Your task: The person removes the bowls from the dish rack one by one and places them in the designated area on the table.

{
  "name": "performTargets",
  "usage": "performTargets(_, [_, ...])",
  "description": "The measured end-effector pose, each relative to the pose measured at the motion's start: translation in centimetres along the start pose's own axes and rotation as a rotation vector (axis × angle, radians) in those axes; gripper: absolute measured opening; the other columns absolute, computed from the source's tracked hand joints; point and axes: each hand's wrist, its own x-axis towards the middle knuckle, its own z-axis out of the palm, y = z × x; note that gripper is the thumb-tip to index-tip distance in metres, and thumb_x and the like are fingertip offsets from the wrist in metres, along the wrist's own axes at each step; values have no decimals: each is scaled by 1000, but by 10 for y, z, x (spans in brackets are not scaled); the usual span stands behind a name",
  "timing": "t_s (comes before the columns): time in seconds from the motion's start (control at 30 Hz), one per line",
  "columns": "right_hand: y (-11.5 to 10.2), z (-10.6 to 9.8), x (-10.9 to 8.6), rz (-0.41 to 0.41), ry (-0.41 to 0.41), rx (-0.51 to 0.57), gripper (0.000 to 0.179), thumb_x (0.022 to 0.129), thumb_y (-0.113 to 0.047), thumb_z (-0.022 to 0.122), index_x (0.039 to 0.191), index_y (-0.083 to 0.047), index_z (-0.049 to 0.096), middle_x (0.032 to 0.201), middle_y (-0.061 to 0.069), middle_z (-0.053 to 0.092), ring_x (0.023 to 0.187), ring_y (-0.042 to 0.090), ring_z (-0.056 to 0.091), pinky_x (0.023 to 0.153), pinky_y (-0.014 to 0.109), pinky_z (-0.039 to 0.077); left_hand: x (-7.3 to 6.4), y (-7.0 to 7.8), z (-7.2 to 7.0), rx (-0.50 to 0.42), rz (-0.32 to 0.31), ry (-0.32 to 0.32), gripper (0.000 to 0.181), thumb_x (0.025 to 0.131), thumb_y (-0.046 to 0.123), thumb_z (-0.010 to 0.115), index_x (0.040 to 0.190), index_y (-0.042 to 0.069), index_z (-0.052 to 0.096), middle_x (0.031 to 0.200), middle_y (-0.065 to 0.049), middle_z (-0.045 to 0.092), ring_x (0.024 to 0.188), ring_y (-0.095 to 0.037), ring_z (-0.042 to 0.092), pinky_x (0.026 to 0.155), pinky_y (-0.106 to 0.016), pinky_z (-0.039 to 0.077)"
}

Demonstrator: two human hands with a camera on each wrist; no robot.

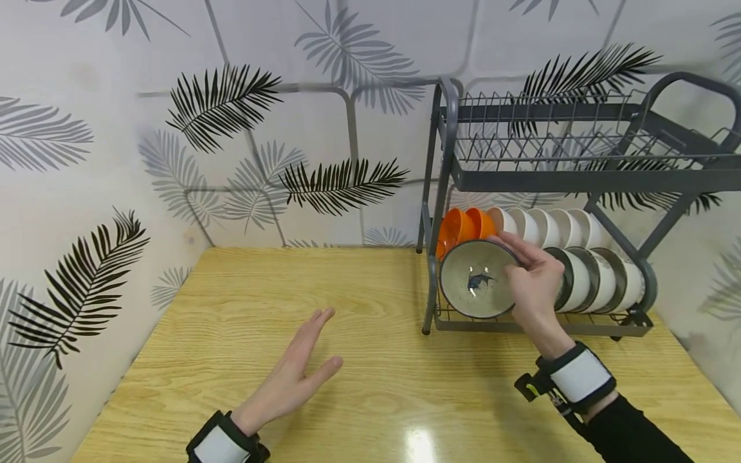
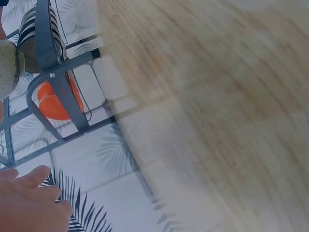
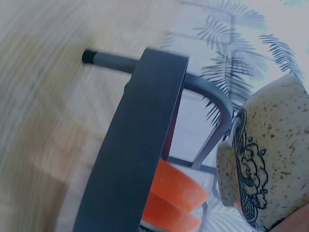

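My right hand (image 1: 532, 276) pinches the rim of a speckled bowl (image 1: 476, 280) at the front left of the rack's lower shelf. Its inside, with a small blue motif, faces the head camera. The right wrist view shows the bowl's outer side (image 3: 275, 154), pale with dark specks and a blue wave-like pattern. My left hand (image 1: 292, 379) hovers over the table on the left with fingers extended and thumb apart, holding nothing. In the left wrist view part of that hand (image 2: 34, 203) shows at the lower left.
A grey two-tier dish rack (image 1: 590, 179) stands on the wooden table (image 1: 278, 296) against the patterned wall. Its lower shelf holds orange bowls (image 1: 460, 225), several white bowls (image 1: 544, 225) behind, and larger bowls (image 1: 602, 280) in front. The upper tier is wire.
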Motion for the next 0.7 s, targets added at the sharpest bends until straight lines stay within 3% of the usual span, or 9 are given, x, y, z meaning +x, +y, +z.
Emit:
performTargets(0.13, [-5, -5, -7, 182, -85, 29, 60, 73, 26, 45, 122, -1, 66, 101, -1, 74, 110, 13, 57, 85, 21, 40, 3, 5, 0, 17, 60, -18, 72, 98, 29, 54, 155, 20, 12, 158, -10, 15, 143, -33, 10, 104, -72, 18])
performTargets(0.23, [-6, -8, -14, 269, -186, 84, 61, 74, 24, 46, 128, -1, 61, 103, -4, 73, 112, 12, 55, 86, 17, 42, 6, 11, -1, 61, 122, -29, 74, 97, 28, 56, 155, 15, 12, 158, -11, 17, 143, -32, 10, 107, -68, 18])
performTargets(0.37, [-5, -9, -22, 350, -286, 153, 62, 75, 23, 46, 134, 2, 55, 104, -7, 73, 112, 13, 58, 84, 15, 50, 10, 22, 1, 140, 225, -26, 78, 94, 28, 60, 154, 10, 15, 157, -9, 22, 143, -30, 12, 112, -60, 17])
performTargets(0.43, [-5, -9, -27, 371, -326, 153, 62, 77, 22, 47, 135, 2, 52, 106, -7, 72, 117, 12, 54, 94, 20, 43, 12, 28, 3, 172, 290, -19, 79, 92, 27, 63, 154, 9, 17, 156, -10, 24, 143, -30, 14, 113, -57, 19])
performTargets(0.53, [-4, -7, -35, 410, -374, 130, 62, 78, 19, 47, 137, 1, 51, 108, -8, 71, 121, 14, 49, 97, 29, 38, 16, 37, 7, 205, 383, -9, 80, 90, 25, 65, 154, 9, 19, 156, -9, 26, 142, -30, 16, 114, -54, 20])
performTargets(0.7, [-2, 0, -49, 475, -441, 174, 64, 75, 21, 48, 137, 7, 47, 105, -7, 72, 110, 13, 59, 86, 20, 50, 21, 52, 13, 253, 519, 1, 75, 91, 28, 63, 151, 6, 24, 154, -11, 29, 141, -32, 19, 113, -54, 24])
